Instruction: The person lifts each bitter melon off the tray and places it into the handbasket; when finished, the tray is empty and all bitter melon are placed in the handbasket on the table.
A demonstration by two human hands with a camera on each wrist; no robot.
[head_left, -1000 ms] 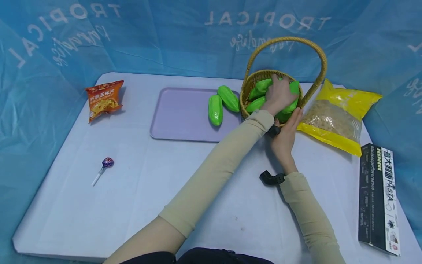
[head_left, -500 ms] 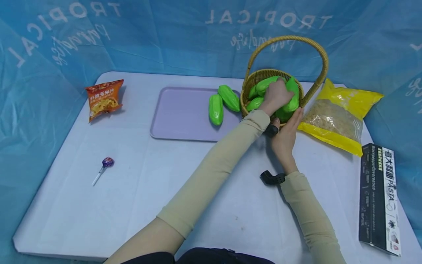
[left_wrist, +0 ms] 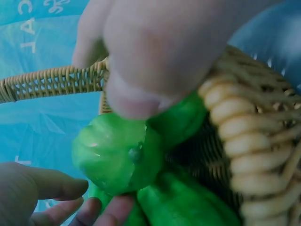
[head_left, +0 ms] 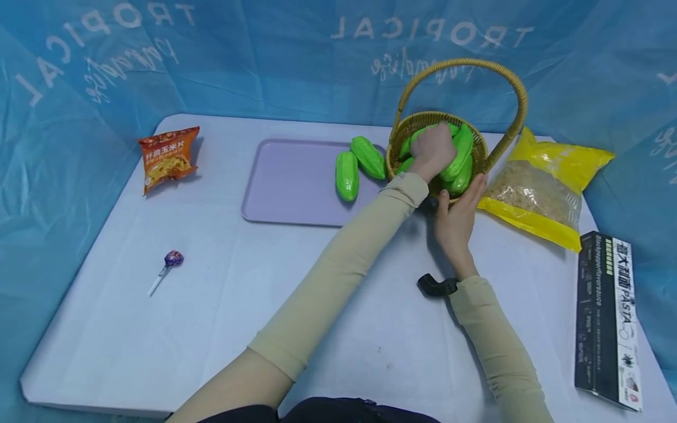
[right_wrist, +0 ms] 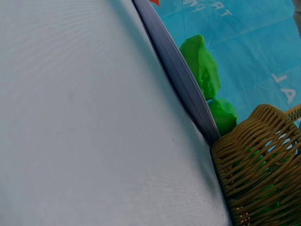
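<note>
Wicker basket [head_left: 478, 154] steadied by flat-fingered right hand [head_left: 456, 217]; green toy gourd [head_left: 458, 151] apparently gripped inside by curled left hand [head_left: 432, 151], for lifting.

Basket [head_left: 478, 154]: round woven wicker, tall arched handle, upright on the counter just right of the lilac tray.
Green fruits in basket [head_left: 459, 154]: glossy, ridged, piled inside, one gripped and tilted upward.
</note>
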